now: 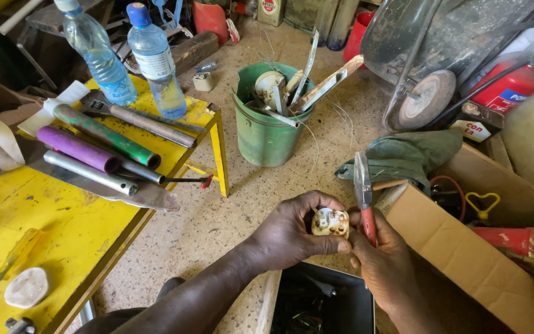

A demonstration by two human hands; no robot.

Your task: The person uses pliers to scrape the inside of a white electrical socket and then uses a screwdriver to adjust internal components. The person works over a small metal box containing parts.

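Left hand (292,232) grips a cream electrical plug (330,222) with its cover off; right hand (381,263) clasps red-handled pliers (364,198), jaws up (not yet applied). Plug held above floor, beside a cardboard box (465,247); its opened interior appears unworked, reassembly outstanding.

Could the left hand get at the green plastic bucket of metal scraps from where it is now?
Probably yes, once freed: the left hand is gripping the small cream-coloured plug, but only bare speckled floor lies between it and the green plastic bucket, whose open top is unobstructed.
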